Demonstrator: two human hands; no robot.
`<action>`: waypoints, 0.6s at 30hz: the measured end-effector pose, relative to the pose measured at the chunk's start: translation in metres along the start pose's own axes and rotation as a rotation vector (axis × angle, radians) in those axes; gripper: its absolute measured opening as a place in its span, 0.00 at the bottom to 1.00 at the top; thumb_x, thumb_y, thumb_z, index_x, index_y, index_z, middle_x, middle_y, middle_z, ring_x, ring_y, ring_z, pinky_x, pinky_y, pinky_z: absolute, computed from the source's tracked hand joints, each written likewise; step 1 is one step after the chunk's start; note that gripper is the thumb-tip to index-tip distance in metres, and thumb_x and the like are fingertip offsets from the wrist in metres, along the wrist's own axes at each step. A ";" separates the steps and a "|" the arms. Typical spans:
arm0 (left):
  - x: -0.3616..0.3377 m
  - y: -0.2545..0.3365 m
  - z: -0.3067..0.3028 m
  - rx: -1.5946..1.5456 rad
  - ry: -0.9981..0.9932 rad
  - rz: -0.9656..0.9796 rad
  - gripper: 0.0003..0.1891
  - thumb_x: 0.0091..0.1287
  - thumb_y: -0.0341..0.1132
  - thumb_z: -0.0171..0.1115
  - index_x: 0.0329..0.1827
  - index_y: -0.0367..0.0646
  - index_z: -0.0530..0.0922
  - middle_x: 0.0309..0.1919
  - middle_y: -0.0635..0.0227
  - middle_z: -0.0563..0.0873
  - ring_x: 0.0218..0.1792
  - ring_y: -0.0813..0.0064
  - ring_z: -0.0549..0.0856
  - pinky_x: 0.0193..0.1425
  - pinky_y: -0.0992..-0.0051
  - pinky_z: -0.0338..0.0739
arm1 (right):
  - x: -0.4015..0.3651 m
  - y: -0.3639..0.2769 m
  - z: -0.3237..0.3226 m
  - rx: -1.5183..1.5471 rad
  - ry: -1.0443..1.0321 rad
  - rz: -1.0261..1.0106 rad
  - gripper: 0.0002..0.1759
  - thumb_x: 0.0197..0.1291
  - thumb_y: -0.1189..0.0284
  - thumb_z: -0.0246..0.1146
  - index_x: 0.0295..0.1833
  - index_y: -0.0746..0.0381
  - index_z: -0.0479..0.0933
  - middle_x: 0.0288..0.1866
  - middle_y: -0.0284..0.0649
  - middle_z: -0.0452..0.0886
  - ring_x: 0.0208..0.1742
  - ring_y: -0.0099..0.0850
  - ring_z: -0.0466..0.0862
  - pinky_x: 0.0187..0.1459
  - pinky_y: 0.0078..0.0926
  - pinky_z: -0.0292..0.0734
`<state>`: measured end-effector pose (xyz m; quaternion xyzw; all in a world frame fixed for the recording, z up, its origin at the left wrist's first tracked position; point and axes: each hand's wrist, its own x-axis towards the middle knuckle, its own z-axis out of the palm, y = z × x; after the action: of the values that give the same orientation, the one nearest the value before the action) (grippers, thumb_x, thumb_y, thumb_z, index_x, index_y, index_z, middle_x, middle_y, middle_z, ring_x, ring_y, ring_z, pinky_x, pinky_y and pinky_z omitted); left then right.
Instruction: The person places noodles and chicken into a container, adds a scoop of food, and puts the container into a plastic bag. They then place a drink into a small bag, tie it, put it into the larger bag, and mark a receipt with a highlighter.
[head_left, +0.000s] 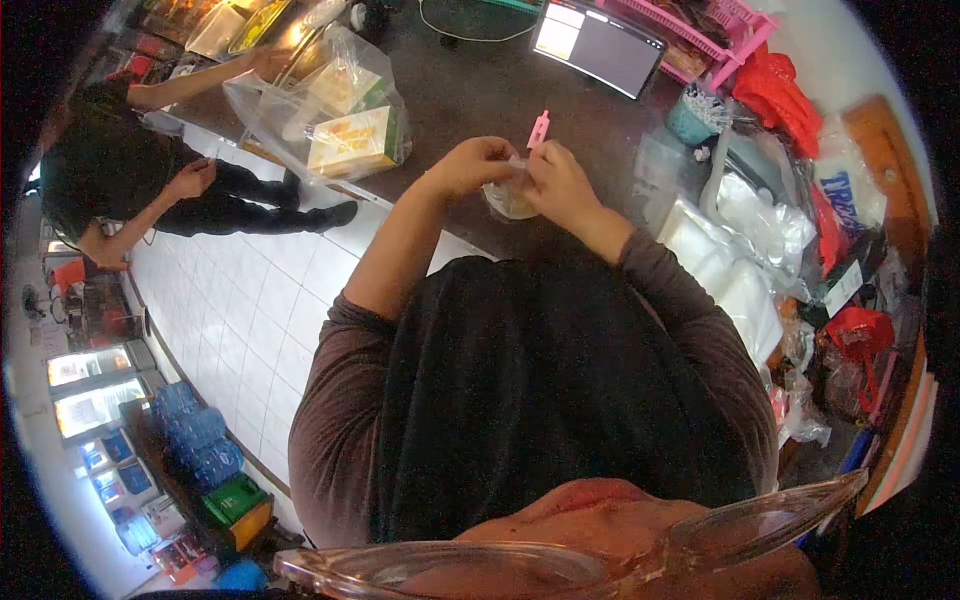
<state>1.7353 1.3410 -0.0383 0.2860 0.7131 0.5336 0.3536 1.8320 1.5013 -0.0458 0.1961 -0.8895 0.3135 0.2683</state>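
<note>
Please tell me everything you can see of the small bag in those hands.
The small bag looks like thin, see-through plastic, pale and rounded at the bottom; what it holds is too blurred to name. Its top is pinched by the left hand and the right hand, which partly hide it. It is over the dark table; whether it touches the surface is unclear.

The single view looks steeply down and slightly forward from the wearer's head, over glasses (pixel 450 560) close at six o'clock and a dark-clothed torso (pixel 540 390). Left hand (pixel 470 165) and right hand (pixel 560 185) sit within arm's reach near twelve, over the counter (pixel 470 90). The wide, round-edged lens takes in floor (pixel 240 290) at nine; blue bottles (pixel 200 425), seemingly far off, lie toward eight.
</note>
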 end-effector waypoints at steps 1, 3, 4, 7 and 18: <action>-0.001 0.001 0.000 -0.200 -0.016 -0.048 0.07 0.58 0.32 0.55 0.34 0.38 0.76 0.27 0.70 0.79 0.29 0.78 0.77 0.35 0.79 0.71 | 0.001 0.000 -0.002 -0.027 -0.018 -0.033 0.10 0.41 0.74 0.62 0.32 0.62 0.72 0.35 0.41 0.71 0.39 0.41 0.73 0.40 0.34 0.70; -0.003 0.004 0.000 -0.381 0.003 -0.117 0.07 0.58 0.32 0.55 0.33 0.38 0.76 0.26 0.71 0.79 0.28 0.79 0.77 0.34 0.80 0.70 | 0.001 0.005 -0.001 -0.058 -0.017 -0.117 0.10 0.41 0.73 0.62 0.32 0.61 0.72 0.36 0.39 0.72 0.39 0.41 0.73 0.40 0.34 0.69; -0.003 0.006 0.000 -0.362 0.036 -0.140 0.07 0.58 0.32 0.55 0.32 0.38 0.77 0.26 0.71 0.79 0.28 0.79 0.77 0.34 0.80 0.70 | 0.001 0.006 0.001 -0.061 0.001 -0.167 0.09 0.41 0.73 0.61 0.32 0.61 0.72 0.36 0.38 0.72 0.39 0.40 0.73 0.41 0.34 0.69; 0.001 0.002 0.002 -0.161 0.163 -0.121 0.06 0.58 0.33 0.55 0.32 0.39 0.77 0.25 0.71 0.79 0.28 0.79 0.77 0.34 0.80 0.70 | 0.001 0.004 0.001 -0.095 0.047 -0.259 0.08 0.42 0.73 0.60 0.32 0.60 0.72 0.37 0.36 0.73 0.39 0.39 0.73 0.42 0.34 0.69; 0.007 -0.007 0.011 -0.039 0.184 0.047 0.08 0.62 0.35 0.54 0.36 0.38 0.72 0.29 0.71 0.77 0.31 0.81 0.74 0.36 0.78 0.70 | -0.005 0.002 0.004 0.081 0.115 0.154 0.07 0.45 0.72 0.59 0.32 0.61 0.73 0.37 0.38 0.75 0.42 0.41 0.74 0.44 0.34 0.69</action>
<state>1.7403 1.3508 -0.0482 0.2452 0.7251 0.5796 0.2795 1.8333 1.5012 -0.0519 0.1196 -0.8717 0.3797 0.2859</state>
